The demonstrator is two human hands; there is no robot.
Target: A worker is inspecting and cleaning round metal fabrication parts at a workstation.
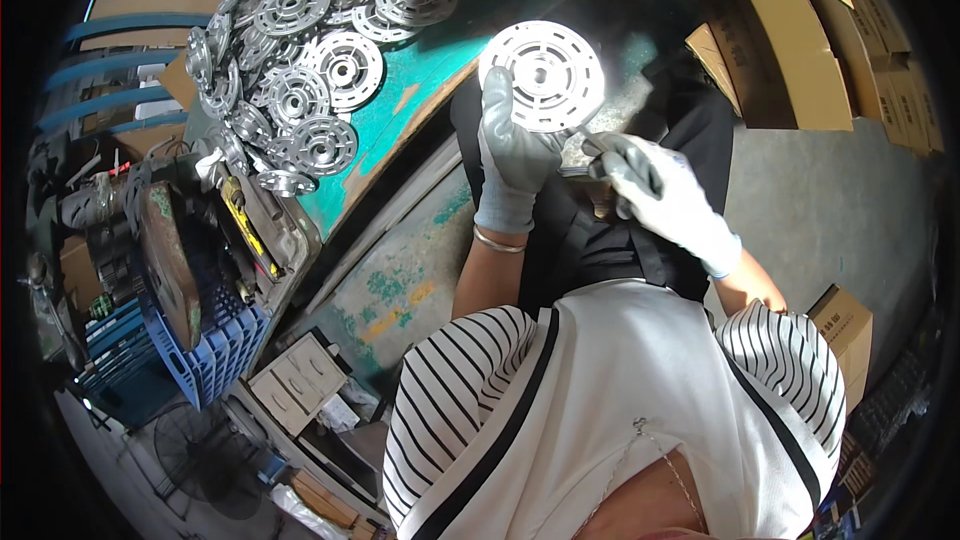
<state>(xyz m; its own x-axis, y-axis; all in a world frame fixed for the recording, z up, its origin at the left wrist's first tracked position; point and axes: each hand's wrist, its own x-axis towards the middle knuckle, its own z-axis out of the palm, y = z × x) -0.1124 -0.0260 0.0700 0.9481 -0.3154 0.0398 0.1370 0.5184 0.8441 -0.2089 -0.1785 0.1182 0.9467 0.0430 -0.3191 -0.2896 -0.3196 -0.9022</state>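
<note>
— Where is the silver disc [543, 90] right now?
— Off the bench [425, 80], beyond the long edge that faces the person, held above the dark trousers [700, 135]. Its slotted face is turned up, bright under the light.
— And what has hold of it?
— The left hand [512, 155], in a pale grey glove. It is clamped on the disc's lower left rim, the thumb lying over the upper face.
— What about the right hand [655, 190]?
— Gloved as well, just below and to the right of the disc, with its fingers bent in toward the rim. Something narrow and dark shows at the fingertips, but I cannot tell what it is, nor whether the fingers are closed on it.
— Anything on the bench itself?
— A heap of similar discs [298, 97], overlapping at many angles, some of them close to the near left corner. Bare green paint shows between the heap and the long edge, worn brown in patches along that edge.
— And past that corner?
— A yellow tool [248, 225], with a blue crate [205, 360] lower down.
</note>
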